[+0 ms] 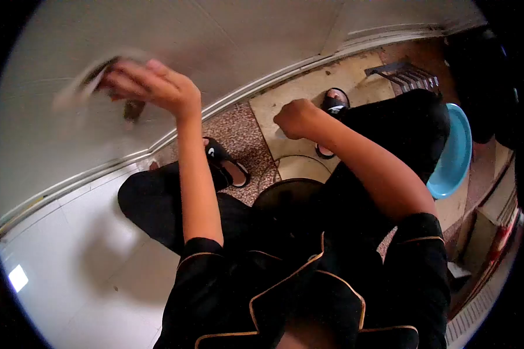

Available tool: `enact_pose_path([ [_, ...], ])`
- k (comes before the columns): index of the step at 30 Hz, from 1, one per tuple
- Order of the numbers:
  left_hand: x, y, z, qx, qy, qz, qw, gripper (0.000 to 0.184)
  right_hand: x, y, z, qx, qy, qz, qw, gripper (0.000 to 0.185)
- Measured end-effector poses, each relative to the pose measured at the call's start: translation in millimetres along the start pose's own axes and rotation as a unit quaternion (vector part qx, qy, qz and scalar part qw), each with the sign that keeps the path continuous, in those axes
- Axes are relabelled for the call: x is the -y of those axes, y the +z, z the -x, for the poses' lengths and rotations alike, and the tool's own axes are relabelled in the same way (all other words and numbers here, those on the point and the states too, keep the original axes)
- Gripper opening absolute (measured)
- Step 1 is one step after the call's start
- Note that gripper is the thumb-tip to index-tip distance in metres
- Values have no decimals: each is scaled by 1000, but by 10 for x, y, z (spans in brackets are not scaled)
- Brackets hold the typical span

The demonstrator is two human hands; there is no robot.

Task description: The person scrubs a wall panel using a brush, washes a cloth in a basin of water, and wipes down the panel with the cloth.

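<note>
My left hand [151, 87] is raised at the pale wall panel [256, 41], blurred by motion. Its fingers appear bent around a whitish, limp cloth [78, 93], also smeared, which lies against the panel. Lower down and more central, my right hand [300, 119] is closed in a fist with its back towards me. Whatever it holds, if anything, is hidden. Below that fist, between my knees, is a dark round container [288, 195] with a thin wire loop [297, 157] above it.
A light blue basin [453, 154] stands beside my right knee. Near my right foot lies a dark slatted rack [404, 75]. White tile [70, 256] covers the floor at left, speckled stone [236, 125] and a beige board [273, 116] the middle. Cluttered shelving [492, 232] borders the right.
</note>
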State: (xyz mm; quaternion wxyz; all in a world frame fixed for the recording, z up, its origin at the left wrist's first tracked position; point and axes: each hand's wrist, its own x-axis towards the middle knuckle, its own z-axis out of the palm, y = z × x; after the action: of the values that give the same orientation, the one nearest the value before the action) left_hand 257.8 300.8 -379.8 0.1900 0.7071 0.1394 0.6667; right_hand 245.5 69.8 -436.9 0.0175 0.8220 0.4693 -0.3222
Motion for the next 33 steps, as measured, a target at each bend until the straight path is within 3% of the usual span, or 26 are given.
enact_pose_path([
  [2,224,-117,-32,163,218,-143,952,44,-23,18,-30,19,-8,7,1000,22],
  [3,295,-181,13,162,221,-150,950,44,-36,45,-30,42,-11,13,999,23],
  [5,496,-277,113,267,320,-178,891,34,-48,68,15,5,-18,18,1000,22],
  [7,688,-371,339,270,303,-170,898,32,-35,30,27,75,-15,14,997,22],
  [9,806,-476,535,280,279,-158,905,31,18,126,39,33,-11,27,999,21],
  [11,758,-561,604,313,143,-154,926,32,27,127,41,57,-32,30,997,21],
  [12,732,-574,648,282,89,-124,947,34,35,131,48,57,-37,34,997,21],
  [15,624,-616,524,304,49,-115,944,42,89,96,46,58,-56,18,997,21],
  [18,488,-571,-34,240,39,-62,968,47,112,79,20,57,-46,31,997,21],
  [20,554,-648,-510,211,146,-131,957,51,115,103,-13,44,-53,32,997,20],
  [22,602,-713,-887,123,188,-147,963,50,144,107,-41,37,-57,29,997,20],
  [23,723,-788,-914,130,183,-146,964,50,178,62,-58,43,-57,40,997,19],
  [24,855,-851,-923,57,31,-109,992,53,199,16,-82,47,-56,54,996,18],
  [26,1129,-1003,-861,-20,-127,-70,989,56,234,-23,-80,39,-54,41,997,18],
  [28,1445,-1178,-639,-98,-380,126,911,62,277,-121,-72,48,-55,32,997,16],
  [30,1745,-1276,-322,-100,-534,265,797,65,247,-32,-112,39,-51,32,997,17],
  [31,1905,-1300,-123,-65,-574,306,757,66,227,2,-120,31,-52,31,998,18],
  [33,2246,-1206,329,-98,-610,325,716,63,263,-76,-112,43,-49,44,997,19],
])
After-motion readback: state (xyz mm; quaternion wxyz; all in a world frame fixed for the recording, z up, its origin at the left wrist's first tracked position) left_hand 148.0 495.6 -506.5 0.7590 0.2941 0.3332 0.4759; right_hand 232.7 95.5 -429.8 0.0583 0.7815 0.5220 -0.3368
